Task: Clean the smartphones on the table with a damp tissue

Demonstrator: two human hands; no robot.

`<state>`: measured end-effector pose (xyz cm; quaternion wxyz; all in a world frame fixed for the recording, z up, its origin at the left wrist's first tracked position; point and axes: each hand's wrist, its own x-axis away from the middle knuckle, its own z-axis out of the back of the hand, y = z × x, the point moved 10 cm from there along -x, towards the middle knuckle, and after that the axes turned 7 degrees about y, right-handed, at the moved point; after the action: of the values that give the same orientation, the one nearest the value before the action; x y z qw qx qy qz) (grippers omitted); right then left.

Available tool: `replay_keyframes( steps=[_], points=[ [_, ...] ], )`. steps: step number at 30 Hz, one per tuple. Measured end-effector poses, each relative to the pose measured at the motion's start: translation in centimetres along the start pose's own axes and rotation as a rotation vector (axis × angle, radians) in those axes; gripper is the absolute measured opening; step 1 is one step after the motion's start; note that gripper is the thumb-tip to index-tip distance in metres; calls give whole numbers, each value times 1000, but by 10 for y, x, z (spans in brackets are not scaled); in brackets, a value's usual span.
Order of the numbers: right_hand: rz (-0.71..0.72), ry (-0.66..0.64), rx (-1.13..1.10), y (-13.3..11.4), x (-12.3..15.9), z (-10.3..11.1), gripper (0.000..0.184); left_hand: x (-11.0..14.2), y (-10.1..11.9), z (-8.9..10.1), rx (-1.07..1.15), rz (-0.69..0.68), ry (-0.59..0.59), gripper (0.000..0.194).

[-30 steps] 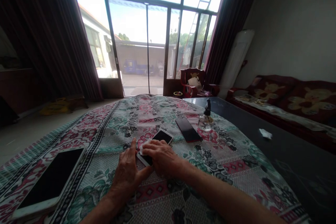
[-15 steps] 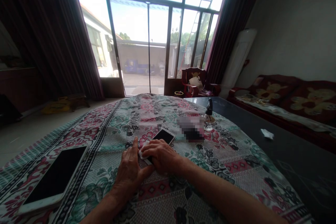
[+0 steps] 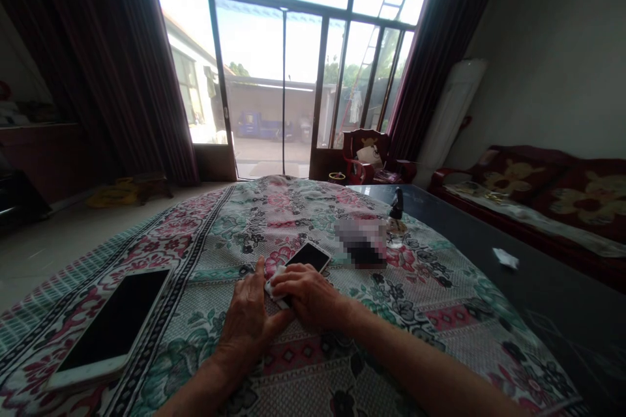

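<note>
While hands (image 3: 313,293) and tissue (image 3: 276,281) half-hide phone (image 3: 312,256) — device (image 3: 117,316) left — bottle (image 3: 396,225) right

My remote feed shows a home, a living room by its furnishings; a dark red sofa (image 3: 545,158) with bear-patterned backs lines the right wall (image 3: 562,45); a matching armchair (image 3: 353,143) sits near long purple curtains (image 3: 112,65) that flank glazed doors (image 3: 267,91); through them I see a sunlit yard (image 3: 271,153); a floral tablecloth (image 3: 274,221) spreads below.
</note>
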<state>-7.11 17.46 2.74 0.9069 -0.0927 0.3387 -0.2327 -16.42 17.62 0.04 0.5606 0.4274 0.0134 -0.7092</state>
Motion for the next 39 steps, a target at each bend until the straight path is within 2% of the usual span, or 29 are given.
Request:
replay_keyframes(
  steps=[3, 8, 11, 17, 21, 25, 27, 31, 33, 36, 39],
  points=[
    [2, 8, -26, -2, -1, 1, 31, 1, -1, -2, -4, 0, -14, 95],
    [-10, 26, -106, 1, 7, 17, 27, 2, 0, -1, -18, -41, -12, 94],
    [-26, 38, -85, 3, 10, 22, 29, 3, 3, -2, -7, -62, -59, 97],
    [59, -19, -53, -11, 10, 10, 31, 3, 3, -2, -8, -26, -80, 98],
    [14, 6, 15, 6, 11, 21, 29, 3, 2, -3, -31, -25, -100, 98],
    [-121, 75, 172, 27, 14, 39, 28, 3, 3, -2, -28, -32, -94, 95],
    [-140, 56, 212, 20, 14, 34, 27, 2, 4, -1, -24, -40, -72, 92],
    [-38, -57, 169, -16, 11, 6, 19, 2, 4, 0, -20, -59, -30, 84],
    [-21, -76, 168, -21, 10, 1, 18, 2, 4, -1, -24, -67, -31, 83],
    [-81, -49, 217, -3, 9, 10, 25, 2, 2, -4, -46, -73, -59, 89],
    [-246, -16, 329, 34, 13, 31, 34, 2, 2, -4, -61, -82, -76, 90]
  ],
)
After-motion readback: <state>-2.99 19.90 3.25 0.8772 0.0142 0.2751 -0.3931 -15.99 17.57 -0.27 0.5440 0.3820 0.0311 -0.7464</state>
